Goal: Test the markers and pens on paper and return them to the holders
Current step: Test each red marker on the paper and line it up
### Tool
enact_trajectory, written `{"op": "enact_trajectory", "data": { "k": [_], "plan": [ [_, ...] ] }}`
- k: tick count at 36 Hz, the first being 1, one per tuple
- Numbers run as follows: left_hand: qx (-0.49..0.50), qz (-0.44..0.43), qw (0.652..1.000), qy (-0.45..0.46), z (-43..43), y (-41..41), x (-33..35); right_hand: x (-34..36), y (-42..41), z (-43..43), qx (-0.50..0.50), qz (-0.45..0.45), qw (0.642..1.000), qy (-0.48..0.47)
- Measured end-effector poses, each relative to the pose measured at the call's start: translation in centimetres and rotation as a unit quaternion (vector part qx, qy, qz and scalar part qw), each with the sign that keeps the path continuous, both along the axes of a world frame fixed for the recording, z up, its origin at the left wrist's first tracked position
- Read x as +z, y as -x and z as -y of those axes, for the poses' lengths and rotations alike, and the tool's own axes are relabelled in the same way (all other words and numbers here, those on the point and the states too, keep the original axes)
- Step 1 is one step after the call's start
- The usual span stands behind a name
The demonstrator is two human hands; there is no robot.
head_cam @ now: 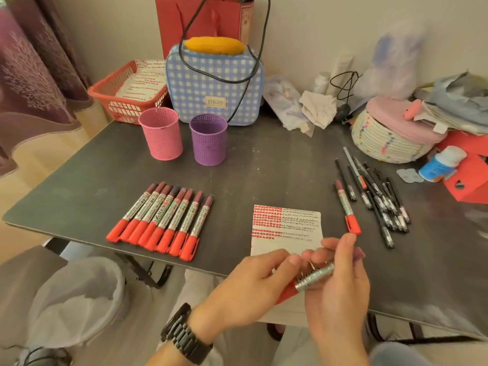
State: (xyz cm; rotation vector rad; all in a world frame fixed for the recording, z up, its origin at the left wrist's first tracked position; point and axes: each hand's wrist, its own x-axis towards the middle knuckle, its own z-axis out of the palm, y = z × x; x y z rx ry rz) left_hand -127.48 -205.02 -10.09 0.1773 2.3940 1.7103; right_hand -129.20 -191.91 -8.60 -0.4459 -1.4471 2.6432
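Both hands hold one red marker (314, 277) above the table's near edge. My right hand (336, 281) grips its silver barrel, and my left hand (253, 281) holds its red cap end. Just beyond lies the test paper (303, 233), covered with red and black marks. Several red markers (158, 220) lie in a row at the left. One more red marker (347, 207) rests right of the paper, beside a pile of black pens (377, 196). A pink holder (161, 133) and a purple holder (208, 138) stand upright behind.
A blue checked bag (215, 83) and a red basket (126, 93) of marked papers sit at the back of the dark table (264, 167). A woven basket (390, 136), bottle (441, 163) and clutter fill the right. A lined bin (74, 299) stands on the floor at left.
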Motion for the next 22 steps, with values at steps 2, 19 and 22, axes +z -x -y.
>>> {"op": "enact_trajectory", "data": {
  "k": [2, 19, 22],
  "plan": [
    [0.002, 0.017, 1.000, -0.027, -0.9, -0.6, 0.0, 0.3, -0.3, 0.2, -0.017, 0.010, 1.000, -0.004],
    [0.264, -0.202, 0.888, 0.318, -2.6, -2.4, -1.1, 0.5, -1.9, 1.2, -0.004, 0.108, 0.963, 0.246],
    [0.272, -0.205, 0.881, 0.329, -2.3, -2.6, -1.2, 0.5, -1.6, 1.3, 0.022, 0.094, 0.971, 0.220]
  ]
}}
